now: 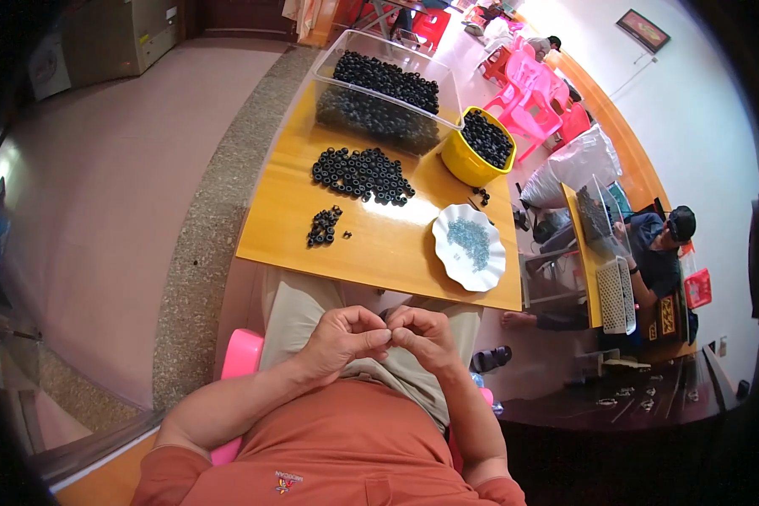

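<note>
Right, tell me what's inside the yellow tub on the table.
The yellow tub holds a heap of small black pieces. Only the top layer shows; whatever lies deeper, and the bottom, is hidden by those pieces and the tub's wall.

Head view: wide fisheye, left of a head-worn pair. The scene is viewed from above, angled down and forward. The fingers [371, 340] are framed close, just below centre; the orange shirt [329, 432] is included on their near side, the table [379, 244] beyond them.
</note>
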Tool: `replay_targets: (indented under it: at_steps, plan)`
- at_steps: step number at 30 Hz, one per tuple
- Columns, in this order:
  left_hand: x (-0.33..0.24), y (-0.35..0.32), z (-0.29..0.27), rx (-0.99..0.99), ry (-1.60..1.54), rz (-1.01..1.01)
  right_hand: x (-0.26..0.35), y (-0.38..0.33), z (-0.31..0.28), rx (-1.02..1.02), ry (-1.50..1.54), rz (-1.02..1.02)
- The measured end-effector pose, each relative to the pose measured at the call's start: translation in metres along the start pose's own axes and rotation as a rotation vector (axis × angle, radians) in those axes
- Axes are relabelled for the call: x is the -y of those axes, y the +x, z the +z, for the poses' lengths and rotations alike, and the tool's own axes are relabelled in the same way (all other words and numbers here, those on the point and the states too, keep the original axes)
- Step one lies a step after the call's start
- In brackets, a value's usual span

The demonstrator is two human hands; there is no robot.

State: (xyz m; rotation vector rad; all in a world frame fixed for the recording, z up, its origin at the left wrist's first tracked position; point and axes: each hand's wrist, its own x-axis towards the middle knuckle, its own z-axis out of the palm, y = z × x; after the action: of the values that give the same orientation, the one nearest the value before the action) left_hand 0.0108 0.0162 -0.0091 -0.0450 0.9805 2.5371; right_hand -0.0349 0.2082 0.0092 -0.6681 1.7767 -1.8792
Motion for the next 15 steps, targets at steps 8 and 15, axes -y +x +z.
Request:
replay_targets:
  at_steps: [8,15]
  plan:
    - [-0.003,0.002,-0.007,-0.002,-0.082,-0.025,-0.013,-0.003,0.024,-0.289,-0.179,-0.171]
    - [-0.008,0.003,-0.002,-0.119,-0.187,0.042,-0.002,0.011,0.019,-0.257,-0.686,-0.492]
